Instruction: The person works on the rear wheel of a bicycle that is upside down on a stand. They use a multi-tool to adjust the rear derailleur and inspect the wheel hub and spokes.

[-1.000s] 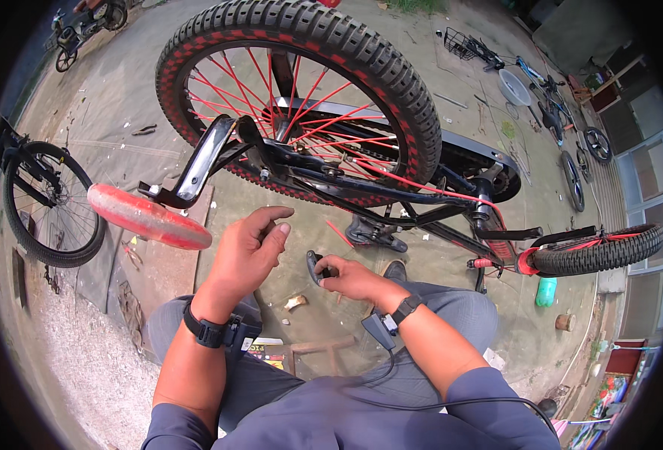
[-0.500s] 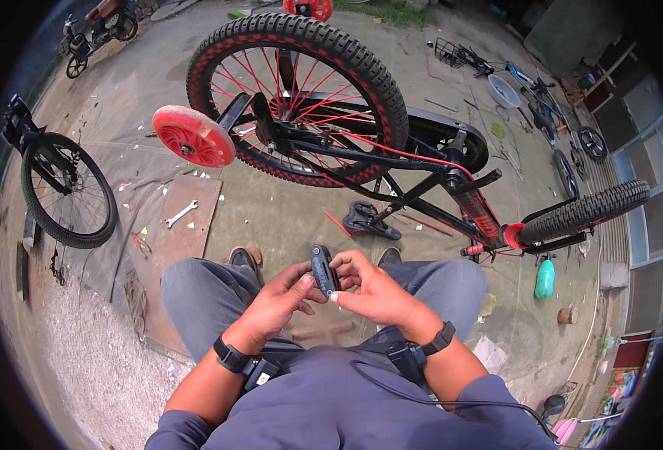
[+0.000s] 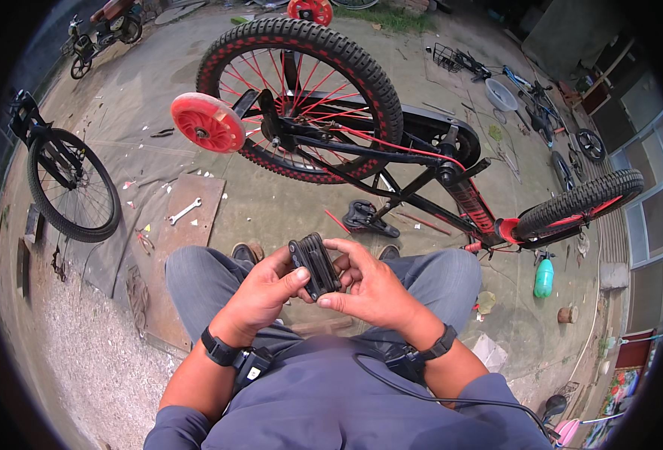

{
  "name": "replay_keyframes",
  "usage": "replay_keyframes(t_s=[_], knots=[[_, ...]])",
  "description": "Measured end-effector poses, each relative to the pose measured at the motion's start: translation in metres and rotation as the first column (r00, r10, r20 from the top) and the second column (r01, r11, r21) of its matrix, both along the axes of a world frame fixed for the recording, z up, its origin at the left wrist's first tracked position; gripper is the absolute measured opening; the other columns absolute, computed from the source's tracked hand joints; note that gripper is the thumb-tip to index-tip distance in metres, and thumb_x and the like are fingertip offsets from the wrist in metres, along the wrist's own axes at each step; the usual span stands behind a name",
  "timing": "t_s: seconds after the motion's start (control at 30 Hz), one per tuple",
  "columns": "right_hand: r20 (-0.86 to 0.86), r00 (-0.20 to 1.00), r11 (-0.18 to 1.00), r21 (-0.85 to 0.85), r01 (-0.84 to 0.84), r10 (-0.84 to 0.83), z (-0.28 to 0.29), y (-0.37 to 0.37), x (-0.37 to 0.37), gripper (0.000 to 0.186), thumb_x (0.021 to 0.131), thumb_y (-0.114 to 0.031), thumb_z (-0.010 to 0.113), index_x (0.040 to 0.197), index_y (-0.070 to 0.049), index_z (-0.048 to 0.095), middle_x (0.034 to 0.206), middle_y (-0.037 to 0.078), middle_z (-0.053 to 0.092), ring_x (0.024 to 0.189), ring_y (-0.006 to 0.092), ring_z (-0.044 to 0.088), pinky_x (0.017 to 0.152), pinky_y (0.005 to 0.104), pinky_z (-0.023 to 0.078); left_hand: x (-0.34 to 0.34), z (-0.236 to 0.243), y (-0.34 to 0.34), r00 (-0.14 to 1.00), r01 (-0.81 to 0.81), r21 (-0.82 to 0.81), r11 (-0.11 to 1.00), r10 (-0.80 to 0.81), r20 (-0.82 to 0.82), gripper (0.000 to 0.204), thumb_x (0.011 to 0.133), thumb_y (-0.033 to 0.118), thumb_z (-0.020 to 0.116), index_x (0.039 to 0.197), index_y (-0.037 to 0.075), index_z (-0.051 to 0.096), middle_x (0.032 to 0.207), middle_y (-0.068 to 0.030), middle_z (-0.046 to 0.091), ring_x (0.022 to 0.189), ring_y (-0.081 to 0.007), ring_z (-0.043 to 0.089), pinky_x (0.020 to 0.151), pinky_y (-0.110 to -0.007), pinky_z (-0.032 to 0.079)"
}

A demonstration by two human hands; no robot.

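Between my two hands, above my lap, is a black folding hex key set (image 3: 314,265), its folded keys side by side along the body. My left hand (image 3: 268,288) grips its left side, thumb pressed on the near part. On the other side my right hand (image 3: 369,288) holds its edge with thumb and bent fingers; some fingertips are hidden behind it. In front of me a small black and red bicycle (image 3: 472,207) stands upside down, its saddle (image 3: 365,217) on the ground. A red training wheel (image 3: 207,123) juts out beside its rear wheel (image 3: 393,112).
An open-end wrench (image 3: 186,211) lies on a brown board (image 3: 195,241), with pliers (image 3: 144,240) at its left edge. Another bicycle's wheel (image 3: 114,196) stands at the left. To the right are a green bottle (image 3: 544,278), a wooden block (image 3: 568,315) and a basin (image 3: 501,95).
The hex key set has been turned in my hands, so its row of folded keys now faces up. Both hands still hold it; the view has shifted slightly.
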State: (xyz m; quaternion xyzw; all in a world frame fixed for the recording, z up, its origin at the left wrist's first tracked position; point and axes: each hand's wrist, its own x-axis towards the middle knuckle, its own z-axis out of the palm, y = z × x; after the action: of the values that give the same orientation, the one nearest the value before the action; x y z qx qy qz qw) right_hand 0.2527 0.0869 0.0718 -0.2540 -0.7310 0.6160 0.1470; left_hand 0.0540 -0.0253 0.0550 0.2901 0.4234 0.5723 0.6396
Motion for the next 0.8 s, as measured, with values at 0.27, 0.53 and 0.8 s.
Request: replay_keyframes(t_s=[0.27,0.53,0.8], knots=[[-0.045,0.999,0.999,-0.047,-0.019,0.017,0.006,-0.006,-0.006,0.071,0.092,-0.013,0.081,0.153,-0.004,0.046,0.103,0.006,0.068,0.085,0.0075,0.064,0.071,0.0247,0.052,-0.005,0.002,-0.006,0.996,-0.080,0.030,0.996,0.079,0.051,0.057,0.101,0.036,0.072,0.141,0.000,0.054,0.118,-0.0067,0.068,0.097,-0.0113,0.065,0.079,-0.026,0.056],[-0.169,0.981,0.940,-0.340,0.029,-0.091,0.008,-0.011,-0.005,0.049,0.100,-0.008,0.069,0.145,0.001,0.054,0.112,0.009,0.070,0.090,0.0127,0.068,0.079,0.0283,0.058,-0.003,0.011,-0.007,0.986,-0.128,0.002,0.992,0.127,0.111,0.063,0.099,0.029,0.074,0.147,-0.001,0.045,0.120,-0.0086,0.067,0.095,-0.0136,0.070,0.075,-0.028,0.063],[-0.172,0.979,0.920,-0.391,0.031,-0.106,0.028,-0.009,-0.006,0.049,0.100,-0.010,0.069,0.146,0.000,0.054,0.109,0.010,0.072,0.086,0.0143,0.070,0.071,0.0242,0.053,-0.008,0.021,-0.007,0.987,-0.093,0.088,0.992,0.081,0.136,0.074,0.098,0.027,0.076,0.155,0.001,0.037,0.127,-0.0108,0.065,0.101,-0.0167,0.070,0.073,-0.028,0.063]])
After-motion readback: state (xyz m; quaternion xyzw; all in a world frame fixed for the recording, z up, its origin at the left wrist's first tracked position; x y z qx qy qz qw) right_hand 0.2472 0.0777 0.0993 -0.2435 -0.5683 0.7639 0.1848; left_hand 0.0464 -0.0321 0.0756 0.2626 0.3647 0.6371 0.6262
